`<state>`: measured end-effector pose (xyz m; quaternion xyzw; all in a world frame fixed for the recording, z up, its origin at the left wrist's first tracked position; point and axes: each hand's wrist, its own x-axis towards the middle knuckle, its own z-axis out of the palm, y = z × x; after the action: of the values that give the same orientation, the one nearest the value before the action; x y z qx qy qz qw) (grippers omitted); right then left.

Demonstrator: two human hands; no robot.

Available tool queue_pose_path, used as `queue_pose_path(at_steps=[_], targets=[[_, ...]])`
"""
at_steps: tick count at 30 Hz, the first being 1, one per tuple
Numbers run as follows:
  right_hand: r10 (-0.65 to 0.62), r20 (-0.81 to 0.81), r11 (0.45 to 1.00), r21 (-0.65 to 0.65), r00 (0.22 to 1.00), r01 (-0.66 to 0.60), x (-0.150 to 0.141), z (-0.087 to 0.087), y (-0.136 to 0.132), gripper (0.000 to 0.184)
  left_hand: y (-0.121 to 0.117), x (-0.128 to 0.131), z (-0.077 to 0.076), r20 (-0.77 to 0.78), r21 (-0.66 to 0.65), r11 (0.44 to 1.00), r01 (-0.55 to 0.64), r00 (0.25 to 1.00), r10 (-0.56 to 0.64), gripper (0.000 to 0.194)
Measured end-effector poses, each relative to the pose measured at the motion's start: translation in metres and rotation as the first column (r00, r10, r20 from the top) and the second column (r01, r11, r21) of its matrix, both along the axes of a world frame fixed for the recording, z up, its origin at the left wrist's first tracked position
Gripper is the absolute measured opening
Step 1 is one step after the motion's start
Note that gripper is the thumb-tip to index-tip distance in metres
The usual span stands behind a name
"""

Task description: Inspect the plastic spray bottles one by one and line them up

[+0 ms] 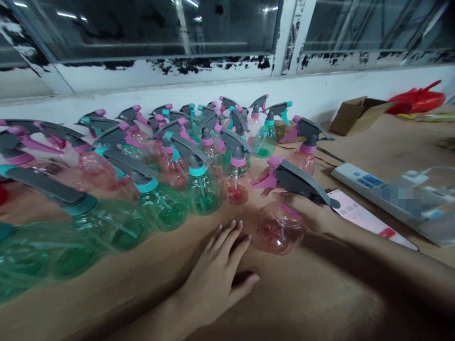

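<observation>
A pink see-through spray bottle [275, 229] with a grey trigger head and pink nozzle stands in front of me, its head tilted to the left. My right hand [313, 208] reaches behind its neck and is closed round it; most of those fingers are hidden by the bottle. Left of this bottle, my left hand [223, 260] is open, palm down over the table, fingers stretched out and thumb apart, holding nothing. The nearest others are a green spray bottle [202, 192] and a small pink spray bottle [236, 187], just beyond my left fingertips.
Several more green and pink spray bottles [163, 206] crowd the left and back of the table [320, 293]. On the right lie a phone [369, 222] with a running timer and a power strip [387, 199] with plugs. Farther back are an open cardboard box [359, 116] and a red plastic bag [417, 99].
</observation>
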<state>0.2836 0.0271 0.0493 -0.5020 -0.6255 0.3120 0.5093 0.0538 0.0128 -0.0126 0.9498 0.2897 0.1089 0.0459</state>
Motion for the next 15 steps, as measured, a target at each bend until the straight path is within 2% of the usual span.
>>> queue_pose_path(at_steps=[15], targets=[[-0.004,-0.02,0.999,0.045,1.0,0.005,0.0021,-0.0035,0.0016,0.013,0.0005,0.0003,-0.0006,-0.013,-0.001,1.0,0.002,1.0,-0.002,0.056]])
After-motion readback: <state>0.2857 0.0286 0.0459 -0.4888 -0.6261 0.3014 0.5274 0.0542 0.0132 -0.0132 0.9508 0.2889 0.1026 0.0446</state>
